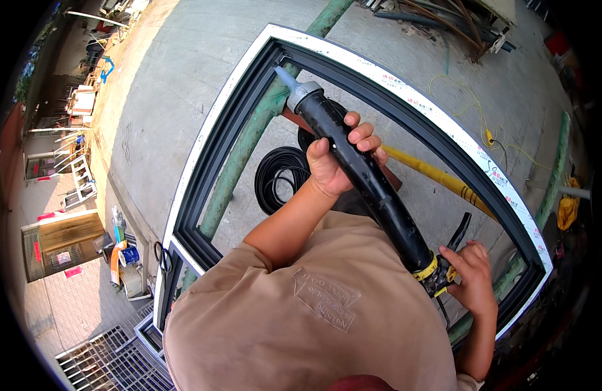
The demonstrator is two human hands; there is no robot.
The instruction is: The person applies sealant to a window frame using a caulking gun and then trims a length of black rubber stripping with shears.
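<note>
A long black caulking gun point(366, 182) lies slantwise across my front, with a grey collar and a pale blue nozzle point(286, 77) at its upper left end. Its tip is at the upper inner corner of a window frame point(213, 140), white outside and black within; whether they touch I cannot tell. My left hand point(340, 159) is wrapped round the upper part of the barrel. At the lower right end, past a yellow band point(426, 268), my right hand point(471, 277) grips the handle end, near a black lever point(459, 231). Part of that grip is hidden.
Green pipes point(249, 133) run beneath the frame, and a yellow pole point(438, 177) crosses below its opening. A black coil point(269, 189) lies on the concrete ground. Scissors point(162, 257) rest by the frame's left edge. Yellow cord point(478, 107) trails at the right.
</note>
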